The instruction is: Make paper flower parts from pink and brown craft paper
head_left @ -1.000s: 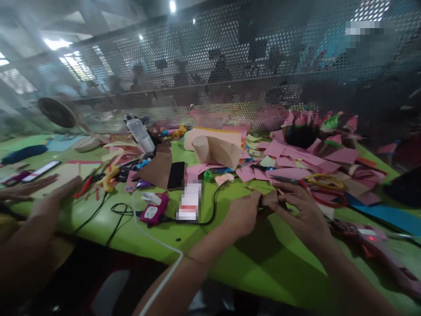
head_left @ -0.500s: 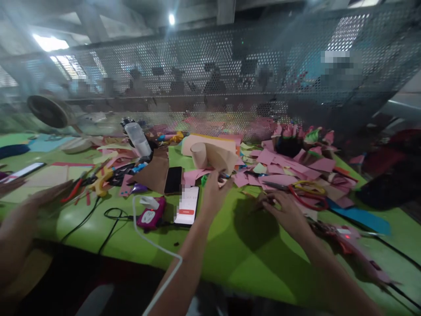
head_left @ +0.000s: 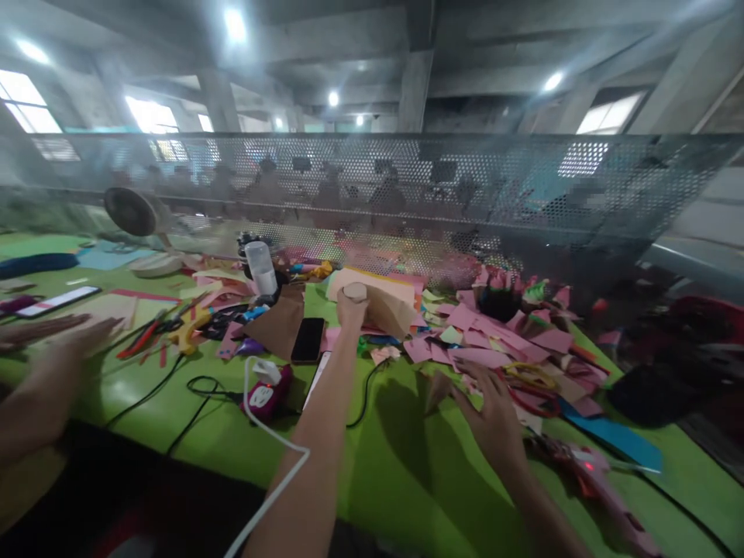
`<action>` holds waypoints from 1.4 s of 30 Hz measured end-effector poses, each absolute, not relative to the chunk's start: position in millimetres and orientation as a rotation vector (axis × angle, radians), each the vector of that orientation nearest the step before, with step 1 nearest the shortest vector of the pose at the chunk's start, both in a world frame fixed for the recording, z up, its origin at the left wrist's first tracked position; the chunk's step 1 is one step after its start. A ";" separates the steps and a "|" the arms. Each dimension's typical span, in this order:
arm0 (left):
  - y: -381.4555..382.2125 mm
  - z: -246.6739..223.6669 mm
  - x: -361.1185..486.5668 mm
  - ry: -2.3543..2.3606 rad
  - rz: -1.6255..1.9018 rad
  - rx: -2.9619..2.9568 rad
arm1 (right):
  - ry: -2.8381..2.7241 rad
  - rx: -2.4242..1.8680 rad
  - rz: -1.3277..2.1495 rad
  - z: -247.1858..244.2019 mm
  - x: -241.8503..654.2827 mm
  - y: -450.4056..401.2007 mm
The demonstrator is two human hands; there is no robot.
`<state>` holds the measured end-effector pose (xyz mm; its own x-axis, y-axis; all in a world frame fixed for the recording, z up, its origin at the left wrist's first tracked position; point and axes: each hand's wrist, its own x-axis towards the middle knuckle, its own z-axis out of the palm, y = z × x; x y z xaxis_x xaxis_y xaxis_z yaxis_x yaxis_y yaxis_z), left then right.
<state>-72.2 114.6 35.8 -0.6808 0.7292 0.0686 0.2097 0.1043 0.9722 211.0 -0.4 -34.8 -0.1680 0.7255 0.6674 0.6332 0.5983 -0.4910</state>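
Observation:
My left hand (head_left: 351,311) is closed around the near end of a rolled beige paper strip (head_left: 356,292), whose loose part curves to the right. Over the scissors and pink scraps, my right hand (head_left: 487,399) has its fingers apart. A small brown folded paper piece (head_left: 437,391) stands by its thumb tip; I cannot tell whether they touch. The red-and-yellow-handled scissors (head_left: 532,380) lie partly behind the right hand. Below them rests a pink glue gun (head_left: 598,480) with a red light on.
Pink paper scraps (head_left: 494,329) cover the back right. A black phone (head_left: 308,339), a magenta power adapter (head_left: 268,393) with a white cable, pliers (head_left: 145,333) and a bottle (head_left: 261,267) stand or lie leftward. Another person's hand (head_left: 75,341) is at far left. A perforated metal screen (head_left: 372,194) closes the back.
My left hand has moved forward from the small scraps onto the beige roll. My right hand has spread its fingers, and the brown piece now shows beside it. The view has tilted up.

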 end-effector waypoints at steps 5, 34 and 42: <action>113.7 54.1 -66.5 1.865 1.725 0.974 | -1.861 -1.064 0.112 -33.3 215.7 2.2; -49.3 14.8 0.4 0.873 1.206 0.416 | -1.304 -1.044 0.977 65.0 228.6 40.5; -48.6 19.0 -16.7 1.001 1.248 0.461 | -1.240 -1.006 0.971 63.7 243.3 48.5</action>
